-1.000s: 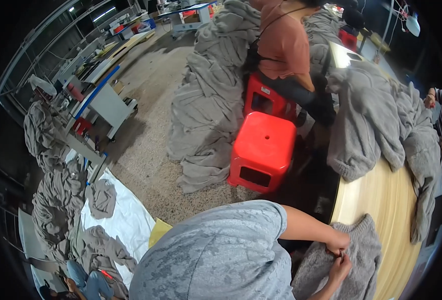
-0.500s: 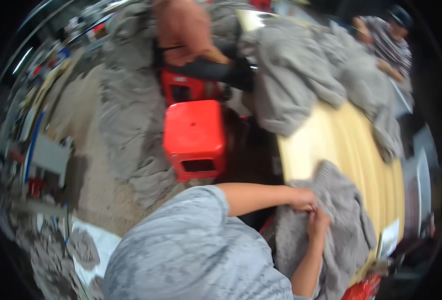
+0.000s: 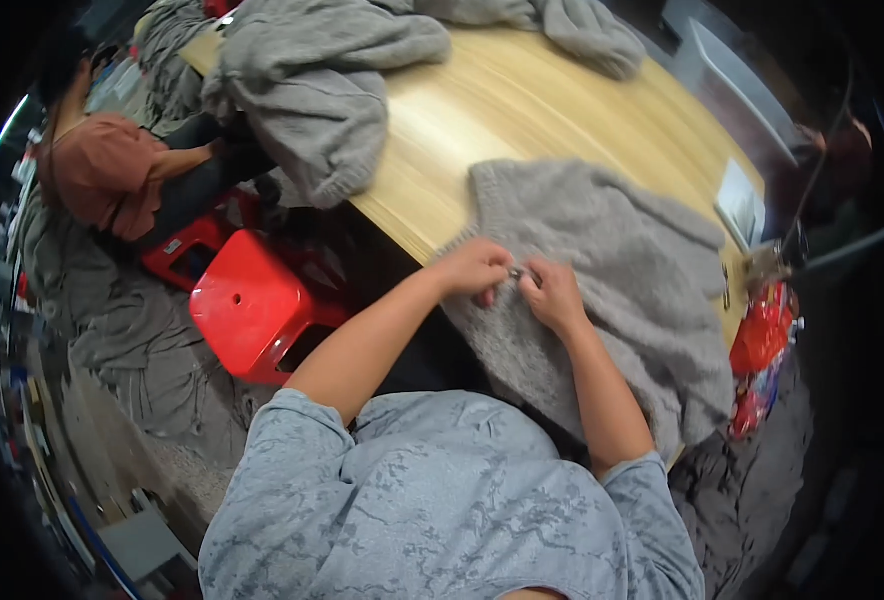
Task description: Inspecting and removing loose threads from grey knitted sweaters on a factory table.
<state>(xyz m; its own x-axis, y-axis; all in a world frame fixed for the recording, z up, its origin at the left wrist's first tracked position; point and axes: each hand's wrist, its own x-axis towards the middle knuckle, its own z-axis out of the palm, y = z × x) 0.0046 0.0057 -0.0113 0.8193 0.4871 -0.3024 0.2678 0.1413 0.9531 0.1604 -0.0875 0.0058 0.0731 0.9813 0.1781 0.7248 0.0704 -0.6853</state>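
Note:
A grey fuzzy knit sweater (image 3: 622,250) lies over the table's near edge and hangs down toward my lap. Its ribbed band is at the far left corner. Above its left side my left hand (image 3: 472,270) is closed in a pinch, palm down. Close beside it, my right hand (image 3: 554,294) is curled with thumb and forefinger pressed together. Between the two sets of fingertips shows a small dark, shiny piece (image 3: 515,272), too small to name. Whether either hand also grips the knit cannot be made out.
More grey knit garments (image 3: 312,90) are heaped on the wooden table (image 3: 522,100). A red stool (image 3: 247,300) stands to the left, near a seated person (image 3: 112,175). Red plastic packaging (image 3: 765,330) and a grey bin (image 3: 732,85) are at the right. Grey cloth (image 3: 152,350) covers floor on the left.
My view has swung to the right, so the table and sweater now sit more centrally. My hands stay close together at the sweater, and a small shiny piece now shows between them.

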